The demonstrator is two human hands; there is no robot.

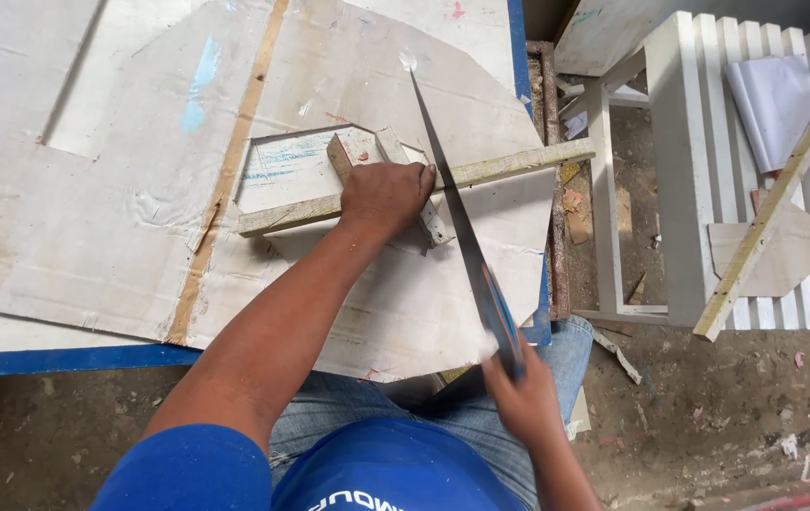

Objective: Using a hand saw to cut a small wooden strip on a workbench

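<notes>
A long wooden strip (500,167) is pressed flat near the centre of the frame by the left hand (384,196), which is clamped down over it with the fingers curled on the far edge. The strip runs from the left of centre up towards the right, and its right end juts past the edge of the worktable (64,360). The strip is laid across cardboard sheets (93,218) that cover the blue-edged table, and a small wooden block (353,151) is seen just behind the hand.

A handsaw (457,227) is gripped at its blue handle by the right hand (519,397), which is closed tightly around it in the lower centre of the frame. The blade is set across the strip, just beside the left fingers, with its tip pointing to the upper centre.

At the right of the frame, a white slatted frame (708,170) is seen. On it are held a folded sheet of paper (779,99), a second wooden strip (769,213) laid slantwise, and a piece of cardboard (793,260) beneath that strip. Scraps are scattered on the dirt floor (727,407) below.
</notes>
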